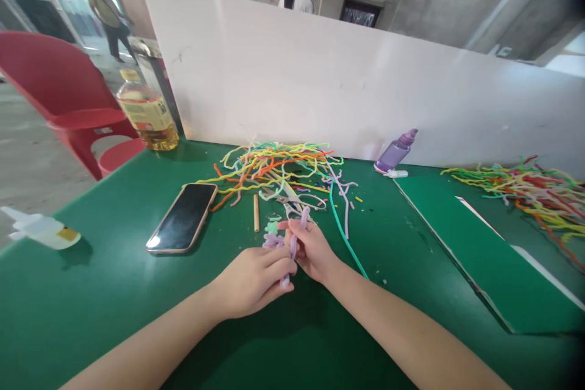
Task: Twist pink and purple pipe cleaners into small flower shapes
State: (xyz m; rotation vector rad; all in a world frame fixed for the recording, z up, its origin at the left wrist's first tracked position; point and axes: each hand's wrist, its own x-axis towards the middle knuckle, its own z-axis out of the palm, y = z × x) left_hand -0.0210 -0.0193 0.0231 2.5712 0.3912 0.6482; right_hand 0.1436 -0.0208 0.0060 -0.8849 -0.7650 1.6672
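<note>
A lilac pipe cleaner (292, 248) is pinched between both hands above the green table (114, 311). My left hand (256, 277) closes on its lower part, and my right hand (313, 247) grips it higher up, where its tip sticks out. Coiled lilac loops (273, 240) show just behind my left fingers; whether they join the held piece I cannot tell. Close behind them is a small mint-green fuzzy piece (272, 227). Scissors (299, 202) lie beyond my hands, partly hidden. To their left rests a short wooden stick (256, 213).
Many coloured pipe cleaners (278, 164) are heaped behind, another pile (543, 195) far right. A phone (183, 218) and glue bottle (43, 230) lie left. An oil bottle (148, 113), white panel (292, 73), purple bottle (397, 151) and green board (484, 256) surround the workspace.
</note>
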